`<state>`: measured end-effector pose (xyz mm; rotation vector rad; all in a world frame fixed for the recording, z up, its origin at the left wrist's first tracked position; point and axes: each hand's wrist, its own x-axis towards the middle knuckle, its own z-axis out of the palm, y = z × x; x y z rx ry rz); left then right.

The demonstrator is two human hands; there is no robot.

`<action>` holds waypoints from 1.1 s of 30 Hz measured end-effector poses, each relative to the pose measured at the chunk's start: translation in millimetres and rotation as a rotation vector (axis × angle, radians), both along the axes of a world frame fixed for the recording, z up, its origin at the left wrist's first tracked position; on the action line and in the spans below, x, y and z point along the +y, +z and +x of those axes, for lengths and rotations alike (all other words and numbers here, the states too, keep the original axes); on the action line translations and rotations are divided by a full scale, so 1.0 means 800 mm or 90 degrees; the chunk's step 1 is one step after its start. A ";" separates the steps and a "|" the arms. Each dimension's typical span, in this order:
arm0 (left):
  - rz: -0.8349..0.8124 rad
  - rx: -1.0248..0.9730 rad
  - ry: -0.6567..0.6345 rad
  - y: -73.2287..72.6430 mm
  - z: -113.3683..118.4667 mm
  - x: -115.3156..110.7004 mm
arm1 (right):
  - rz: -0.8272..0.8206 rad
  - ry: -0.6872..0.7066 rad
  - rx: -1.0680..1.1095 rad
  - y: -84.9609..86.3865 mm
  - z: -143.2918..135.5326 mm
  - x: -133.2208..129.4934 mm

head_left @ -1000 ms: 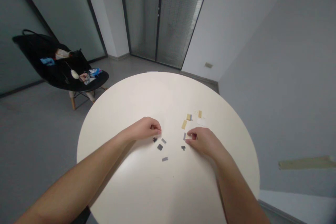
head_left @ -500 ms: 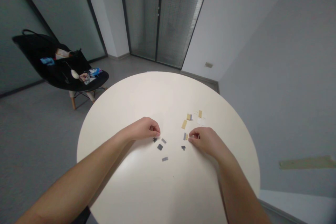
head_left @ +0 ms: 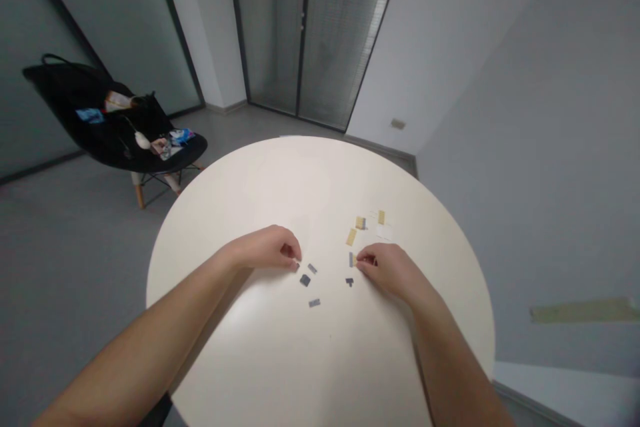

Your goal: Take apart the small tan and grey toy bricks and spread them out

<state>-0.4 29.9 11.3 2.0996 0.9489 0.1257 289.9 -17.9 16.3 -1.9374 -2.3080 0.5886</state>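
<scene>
At the middle of the round table (head_left: 280, 353), my left hand (head_left: 267, 247) is closed in a pinch on a small dark building brick (head_left: 298, 265), mostly covered by the fingertips. Just right of it lie a dark square brick (head_left: 305, 280) and two small grey bricks, one upper (head_left: 313, 268) and one lower (head_left: 315, 303). My right hand (head_left: 390, 267) is closed, with thumb and fingers on the tan end of a grey-and-tan brick piece (head_left: 351, 259). Below those fingertips sits a dark T-shaped piece (head_left: 349, 281).
Beyond my right hand lie tan bricks (head_left: 351, 237), a tan-and-grey piece (head_left: 361, 223), another tan brick (head_left: 381, 217) and white flat pieces (head_left: 384, 232). A black chair (head_left: 95, 140) with a bag and packets stands at the left. A wall (head_left: 560, 200) rises at the right.
My left fingertips have moved slightly down and closed over the dark brick, which now shows less. My right fingers have shifted a little left, covering more of the grey-and-tan piece.
</scene>
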 end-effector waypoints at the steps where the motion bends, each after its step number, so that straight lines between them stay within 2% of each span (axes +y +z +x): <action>1: 0.002 0.002 -0.006 0.001 0.000 0.000 | 0.001 0.002 0.002 0.000 0.000 0.000; 9: 0.025 0.020 -0.044 -0.007 -0.001 0.002 | 0.008 -0.001 0.030 0.005 0.003 -0.001; 16: 0.031 0.018 -0.035 -0.006 0.003 0.000 | -0.090 0.047 0.129 0.016 -0.008 -0.012; 22: 0.026 0.033 -0.017 0.001 0.005 -0.004 | -0.108 0.073 0.070 0.015 -0.022 -0.016; 33: 0.044 -0.001 -0.019 -0.002 0.005 -0.005 | -0.093 0.064 0.028 0.011 -0.029 -0.018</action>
